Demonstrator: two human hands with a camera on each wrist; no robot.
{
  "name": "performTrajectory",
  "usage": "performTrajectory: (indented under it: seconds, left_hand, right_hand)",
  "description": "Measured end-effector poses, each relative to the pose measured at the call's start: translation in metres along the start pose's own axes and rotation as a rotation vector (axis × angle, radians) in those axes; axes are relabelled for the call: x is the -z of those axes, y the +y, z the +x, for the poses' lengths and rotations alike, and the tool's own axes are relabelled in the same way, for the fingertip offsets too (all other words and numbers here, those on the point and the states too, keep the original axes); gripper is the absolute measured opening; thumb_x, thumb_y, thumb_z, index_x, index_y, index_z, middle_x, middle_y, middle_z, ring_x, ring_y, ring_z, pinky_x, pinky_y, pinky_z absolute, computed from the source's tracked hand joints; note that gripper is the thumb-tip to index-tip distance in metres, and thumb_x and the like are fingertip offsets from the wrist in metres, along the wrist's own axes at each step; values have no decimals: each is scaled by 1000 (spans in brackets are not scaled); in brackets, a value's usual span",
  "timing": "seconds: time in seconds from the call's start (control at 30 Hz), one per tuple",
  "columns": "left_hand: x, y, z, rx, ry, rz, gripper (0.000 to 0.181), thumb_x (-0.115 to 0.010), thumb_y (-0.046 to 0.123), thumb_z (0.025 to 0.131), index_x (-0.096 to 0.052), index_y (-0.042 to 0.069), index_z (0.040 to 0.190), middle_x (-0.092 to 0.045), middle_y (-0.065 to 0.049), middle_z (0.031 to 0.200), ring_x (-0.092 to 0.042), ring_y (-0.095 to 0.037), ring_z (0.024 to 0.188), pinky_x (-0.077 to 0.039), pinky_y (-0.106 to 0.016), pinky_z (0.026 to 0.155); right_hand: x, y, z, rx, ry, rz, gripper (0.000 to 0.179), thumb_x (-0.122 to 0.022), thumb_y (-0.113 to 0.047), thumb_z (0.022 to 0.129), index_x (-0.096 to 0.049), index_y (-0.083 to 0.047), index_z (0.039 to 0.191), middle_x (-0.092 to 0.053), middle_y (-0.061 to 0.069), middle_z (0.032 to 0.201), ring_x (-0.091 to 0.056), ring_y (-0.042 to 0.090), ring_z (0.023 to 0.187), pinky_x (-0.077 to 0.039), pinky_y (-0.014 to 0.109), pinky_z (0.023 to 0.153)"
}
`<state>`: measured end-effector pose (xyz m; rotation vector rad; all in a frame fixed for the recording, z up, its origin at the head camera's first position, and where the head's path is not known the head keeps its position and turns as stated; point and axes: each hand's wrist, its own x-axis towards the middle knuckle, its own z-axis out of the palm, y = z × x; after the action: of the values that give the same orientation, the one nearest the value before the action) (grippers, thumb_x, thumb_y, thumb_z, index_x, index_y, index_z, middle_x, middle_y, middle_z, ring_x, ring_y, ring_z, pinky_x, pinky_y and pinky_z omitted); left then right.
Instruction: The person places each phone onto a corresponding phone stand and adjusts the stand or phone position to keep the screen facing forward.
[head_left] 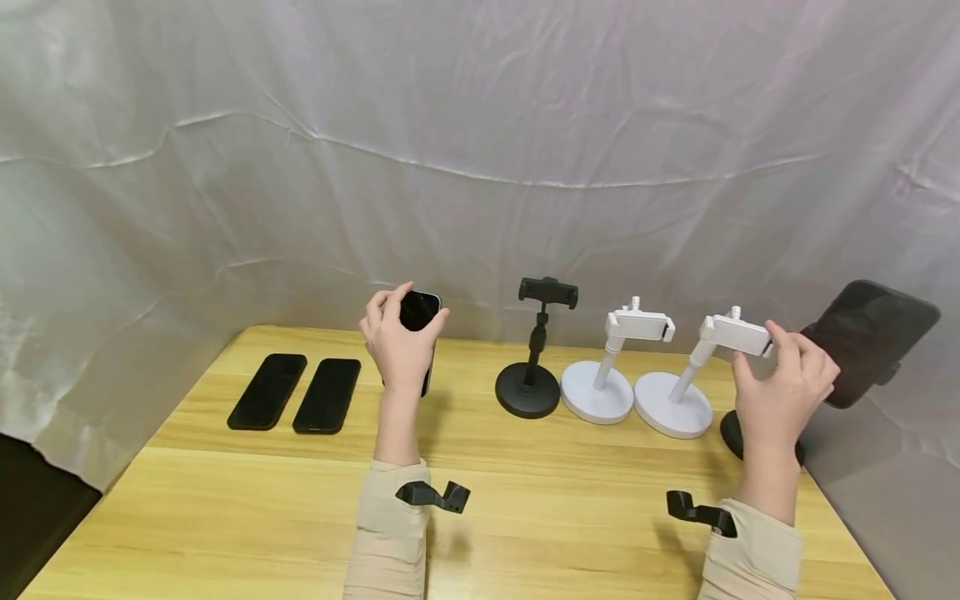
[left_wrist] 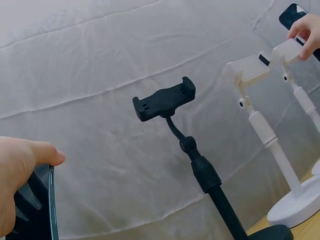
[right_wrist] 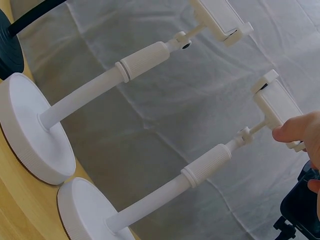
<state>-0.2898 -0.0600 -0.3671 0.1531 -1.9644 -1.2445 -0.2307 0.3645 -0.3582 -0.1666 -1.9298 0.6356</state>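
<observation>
My left hand [head_left: 400,343] is gripping a smartphone [head_left: 418,310], my right hand [head_left: 783,387] pinching a white phone clamp [head_left: 737,334], ideally without tipping it.

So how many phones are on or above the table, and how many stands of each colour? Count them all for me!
Phones: 4
White phone stands: 2
Black phone stands: 2
Total: 8

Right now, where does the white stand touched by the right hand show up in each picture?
Head: the white stand sits right of centre.
Left wrist: at the right edge, partly cut off.
Right wrist: slanting up from bottom left towards the right edge.
Shared landmark: the other white stand, beside it in each.
</observation>
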Motion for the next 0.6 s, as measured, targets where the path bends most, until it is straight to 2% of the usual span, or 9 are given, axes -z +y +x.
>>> performTrajectory:
  seconds: [0.6]
  left_hand:
    - [-6,17,-8,-67,-38,-6,55,-83,39,75,-65,25,125,-52,-7,131,-41,-35,120,-36,-54,97]
  right_hand:
    - [1,-1,0,-4,-11,4,44,-73,-9,85,-62,-8,128,-52,23,124,-37,41,125,-25,55,103]
